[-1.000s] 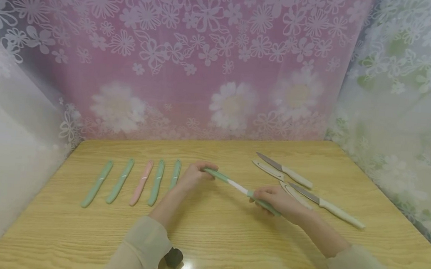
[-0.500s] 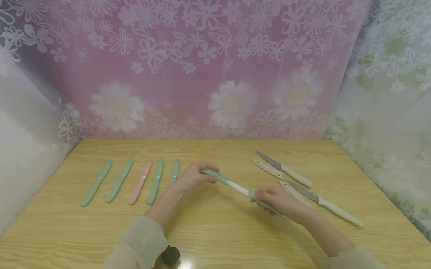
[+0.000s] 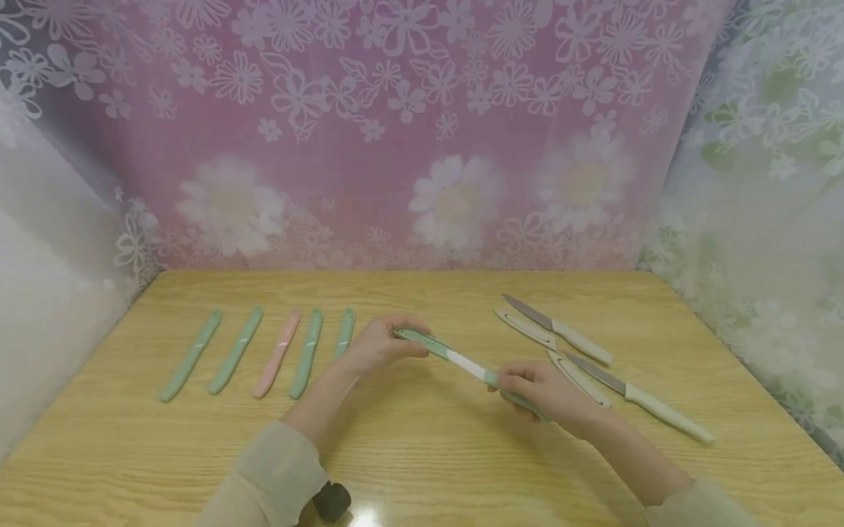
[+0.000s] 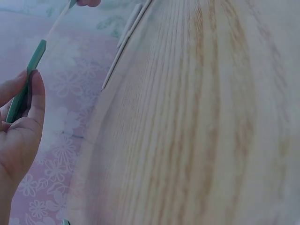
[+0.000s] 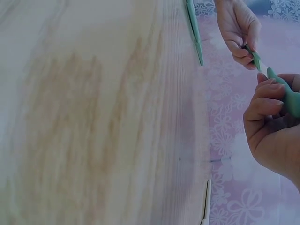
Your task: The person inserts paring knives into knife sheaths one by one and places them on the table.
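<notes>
Between my two hands, above the table, a knife with a green handle point(image 5: 291, 101) is partly drawn from its green sheath point(image 3: 427, 343). A stretch of white blade point(image 3: 466, 365) shows between sheath and handle. My left hand point(image 3: 379, 346) pinches the sheath near its far end, thumb on one side and fingers on the other, as the left wrist view also shows. The right hand point(image 3: 548, 393) grips the handle with curled fingers. The knife slants down from left to right in the head view.
Left on the wooden table point(image 3: 407, 475) lie several sheathed green knives point(image 3: 191, 355) and a pink one point(image 3: 278, 354) in a row. At right are two cream-handled knives, one farther back point(image 3: 557, 330) and one nearer point(image 3: 640, 400), with cream sheaths point(image 3: 523, 329) beside them. Floral curtains point(image 3: 431, 133) enclose the table.
The left hand has turned the sheath slightly, so its flat face shows more. The exposed blade length and the right hand's grip look about the same.
</notes>
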Demonstrator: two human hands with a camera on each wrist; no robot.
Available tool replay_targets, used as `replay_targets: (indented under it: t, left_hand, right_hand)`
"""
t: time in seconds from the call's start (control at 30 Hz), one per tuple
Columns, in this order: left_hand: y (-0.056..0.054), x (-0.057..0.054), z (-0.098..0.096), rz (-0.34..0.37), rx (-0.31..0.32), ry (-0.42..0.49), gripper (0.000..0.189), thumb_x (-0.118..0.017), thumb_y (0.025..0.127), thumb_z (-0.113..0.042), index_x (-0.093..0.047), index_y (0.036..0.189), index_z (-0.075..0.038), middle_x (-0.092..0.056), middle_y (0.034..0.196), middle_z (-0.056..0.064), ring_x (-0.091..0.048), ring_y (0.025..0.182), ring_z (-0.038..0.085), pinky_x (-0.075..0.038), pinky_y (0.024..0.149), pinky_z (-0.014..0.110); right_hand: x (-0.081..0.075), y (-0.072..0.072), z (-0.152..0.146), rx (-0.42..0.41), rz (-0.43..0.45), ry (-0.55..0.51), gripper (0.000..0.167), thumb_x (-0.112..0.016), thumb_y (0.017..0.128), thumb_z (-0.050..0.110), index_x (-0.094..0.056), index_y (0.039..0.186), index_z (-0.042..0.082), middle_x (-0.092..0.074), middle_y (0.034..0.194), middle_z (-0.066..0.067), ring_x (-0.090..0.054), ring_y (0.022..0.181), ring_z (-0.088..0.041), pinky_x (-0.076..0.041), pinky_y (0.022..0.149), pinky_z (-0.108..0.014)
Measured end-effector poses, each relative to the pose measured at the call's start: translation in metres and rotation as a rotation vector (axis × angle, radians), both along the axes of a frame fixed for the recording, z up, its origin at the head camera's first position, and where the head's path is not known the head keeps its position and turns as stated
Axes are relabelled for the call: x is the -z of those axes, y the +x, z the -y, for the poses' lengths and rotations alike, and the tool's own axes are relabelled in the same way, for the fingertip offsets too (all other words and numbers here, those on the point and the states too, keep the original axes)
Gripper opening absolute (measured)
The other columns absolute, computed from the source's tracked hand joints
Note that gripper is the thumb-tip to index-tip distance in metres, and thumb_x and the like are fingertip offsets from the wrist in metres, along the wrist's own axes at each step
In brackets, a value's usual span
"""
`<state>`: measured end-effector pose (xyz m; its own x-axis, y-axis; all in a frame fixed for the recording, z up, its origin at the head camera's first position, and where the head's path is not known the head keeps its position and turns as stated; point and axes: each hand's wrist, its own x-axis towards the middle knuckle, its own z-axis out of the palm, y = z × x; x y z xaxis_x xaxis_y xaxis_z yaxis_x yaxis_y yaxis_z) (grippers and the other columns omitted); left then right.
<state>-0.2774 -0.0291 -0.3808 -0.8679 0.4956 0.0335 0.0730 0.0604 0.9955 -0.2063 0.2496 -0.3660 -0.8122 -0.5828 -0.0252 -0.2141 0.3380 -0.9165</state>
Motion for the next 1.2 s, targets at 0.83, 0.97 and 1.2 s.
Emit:
replay_targets:
  t: [0.83, 0.97, 1.2]
  left_hand:
    - [0.003, -0.001, -0.007, -0.058, 0.053, -0.033, 0.030, -0.071, 0.080, -0.012, -0.064, 0.107, -0.002, -0.051, 0.119, 0.006, -0.043, 0.111, 0.026, -0.037, 0.093, 0.044]
    - [0.005, -0.002, -0.009, -0.056, 0.064, -0.022, 0.031, -0.070, 0.081, -0.011, -0.062, 0.108, 0.000, -0.053, 0.114, 0.008, -0.044, 0.108, 0.026, -0.036, 0.093, 0.044]
    - [0.007, -0.002, -0.011, -0.031, 0.090, 0.000, 0.033, -0.069, 0.082, -0.011, -0.060, 0.111, 0.001, -0.053, 0.112, 0.009, -0.042, 0.111, 0.028, -0.032, 0.097, 0.050]
  right_hand:
    - [-0.004, 0.005, 0.011, 0.051, 0.022, 0.002, 0.036, -0.044, 0.099, 0.026, -0.056, 0.099, -0.008, -0.039, 0.057, 0.003, -0.033, 0.046, -0.007, -0.028, 0.043, -0.017]
    - [-0.005, 0.006, 0.012, 0.051, 0.028, 0.008, 0.036, -0.044, 0.099, 0.026, -0.057, 0.101, -0.007, -0.039, 0.058, 0.003, -0.033, 0.046, -0.007, -0.029, 0.043, -0.017]
    - [-0.006, 0.006, 0.012, 0.052, 0.035, 0.010, 0.036, -0.044, 0.099, 0.026, -0.056, 0.103, -0.008, -0.038, 0.058, 0.004, -0.032, 0.046, -0.007, -0.028, 0.043, -0.016]
